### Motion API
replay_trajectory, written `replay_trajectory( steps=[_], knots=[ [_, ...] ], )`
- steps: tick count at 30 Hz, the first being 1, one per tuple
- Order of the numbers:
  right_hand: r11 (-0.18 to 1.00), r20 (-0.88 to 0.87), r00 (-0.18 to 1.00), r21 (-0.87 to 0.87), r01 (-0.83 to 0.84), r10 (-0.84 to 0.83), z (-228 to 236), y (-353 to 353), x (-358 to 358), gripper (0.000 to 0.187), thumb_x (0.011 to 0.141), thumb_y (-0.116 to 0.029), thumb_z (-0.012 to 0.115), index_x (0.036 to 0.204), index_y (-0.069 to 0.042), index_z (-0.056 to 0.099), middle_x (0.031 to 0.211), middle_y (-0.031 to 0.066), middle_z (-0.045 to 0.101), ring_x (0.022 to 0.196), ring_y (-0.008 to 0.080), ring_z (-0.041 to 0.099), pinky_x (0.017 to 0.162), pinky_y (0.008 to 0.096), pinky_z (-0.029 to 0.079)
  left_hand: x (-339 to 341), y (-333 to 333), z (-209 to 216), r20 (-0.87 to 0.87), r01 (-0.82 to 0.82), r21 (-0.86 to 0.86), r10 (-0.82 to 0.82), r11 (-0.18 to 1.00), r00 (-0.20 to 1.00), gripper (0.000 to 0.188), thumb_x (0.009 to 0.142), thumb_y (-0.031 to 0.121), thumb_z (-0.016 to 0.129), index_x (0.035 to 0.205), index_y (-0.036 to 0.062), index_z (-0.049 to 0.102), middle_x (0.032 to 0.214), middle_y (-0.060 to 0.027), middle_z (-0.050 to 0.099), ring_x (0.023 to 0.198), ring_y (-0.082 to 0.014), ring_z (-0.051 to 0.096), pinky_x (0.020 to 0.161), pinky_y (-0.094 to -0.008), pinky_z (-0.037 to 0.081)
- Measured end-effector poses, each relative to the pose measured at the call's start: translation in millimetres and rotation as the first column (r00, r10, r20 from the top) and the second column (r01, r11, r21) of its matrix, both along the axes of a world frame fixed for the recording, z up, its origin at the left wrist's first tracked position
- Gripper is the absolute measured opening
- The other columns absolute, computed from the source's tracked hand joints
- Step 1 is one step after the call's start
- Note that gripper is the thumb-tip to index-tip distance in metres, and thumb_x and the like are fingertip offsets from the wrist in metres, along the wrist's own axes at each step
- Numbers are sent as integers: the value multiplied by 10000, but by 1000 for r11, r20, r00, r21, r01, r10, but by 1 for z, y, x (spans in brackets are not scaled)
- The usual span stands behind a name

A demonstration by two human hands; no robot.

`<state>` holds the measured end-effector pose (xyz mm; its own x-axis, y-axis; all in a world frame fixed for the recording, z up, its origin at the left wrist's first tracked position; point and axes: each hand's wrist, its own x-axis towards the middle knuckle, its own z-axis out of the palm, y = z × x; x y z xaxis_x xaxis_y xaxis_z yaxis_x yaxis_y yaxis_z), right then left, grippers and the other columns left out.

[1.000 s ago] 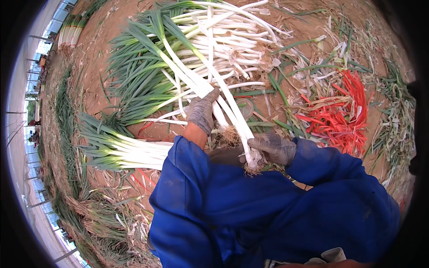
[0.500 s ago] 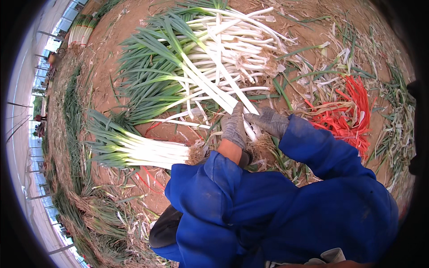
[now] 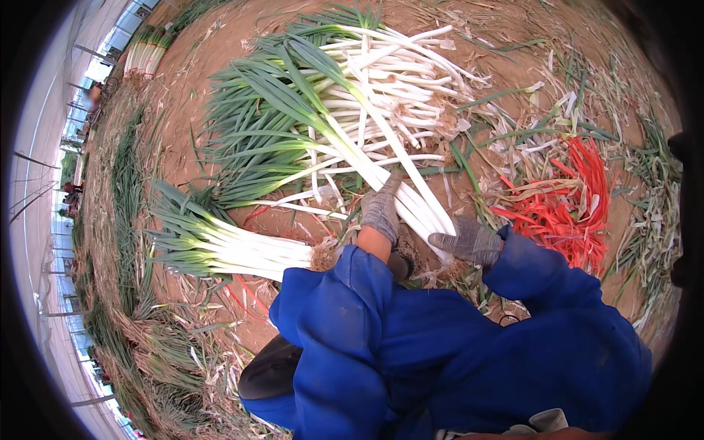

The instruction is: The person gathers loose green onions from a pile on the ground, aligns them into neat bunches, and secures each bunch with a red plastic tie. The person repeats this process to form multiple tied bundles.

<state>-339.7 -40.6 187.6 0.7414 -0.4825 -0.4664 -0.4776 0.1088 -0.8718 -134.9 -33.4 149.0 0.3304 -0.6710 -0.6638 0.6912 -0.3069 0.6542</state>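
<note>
My gloved left hand (image 3: 381,210) is closed around a small bunch of green onions (image 3: 418,213), with white stems slanting toward me and green leaves pointing to the upper left. At the bunch's lower root end, my gloved right hand (image 3: 473,242) grips the outermost stalk, its fingers partly hidden. Beyond both hands lies a large loose pile of green onions (image 3: 345,117), leaves to the left and roots to the right. A neater bundle of green onions (image 3: 242,246) rests on the soil left of my left hand.
Red plastic strips (image 3: 579,205) lie heaped at the right among dry leaf scraps (image 3: 528,139). More leaf litter (image 3: 161,359) covers the lower left ground. Tied bundles (image 3: 147,53) stand far off at the upper left, near the plastic greenhouse wall (image 3: 44,132).
My right hand has moved down and to the right, and the outer stalk's white end has come with it. My left hand keeps its hold, nearly in place.
</note>
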Motion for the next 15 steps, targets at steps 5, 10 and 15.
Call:
replay_trajectory(
  steps=[5, 10, 15],
  knots=[
    [972, -191, 978, -203, -117, 78, 9, 28, -14, 504, 911, -414, 563, 1184, 11, 565, 798, 180, 651, 737, 268, 657, 678, 398, 517, 43, -18, -22, 332, -101, 149, 47, 984, 942, 302, 768, 142, 760, 973, -35, 627, 848, -174, 669, 696, -304, 670, 626, -430, 572],
    [999, -81, 997, -40, 8, -11, -26, 28, -24, 521, 907, -426, 599, 1188, 11, 568, 856, 153, 654, 748, 200, 651, 655, 345, 510, 48, -19, -10, 795, -58, 370, -284, 927, 536, 460, 699, 284, 768, 946, -77, 628, 933, -260, 664, 879, -353, 659, 816, -405, 502],
    [911, 166, 970, 400, 96, -175, -3, 9, -32, 551, 904, -383, 642, 1282, -5, 510, 1042, 83, 634, 884, 147, 607, 756, 297, 499, 28, -29, 24, 709, -294, -112, 283, 949, 646, 417, 717, 100, 776, 1032, -78, 568, 885, -175, 647, 699, -242, 622, 644, -355, 513]
  ],
)
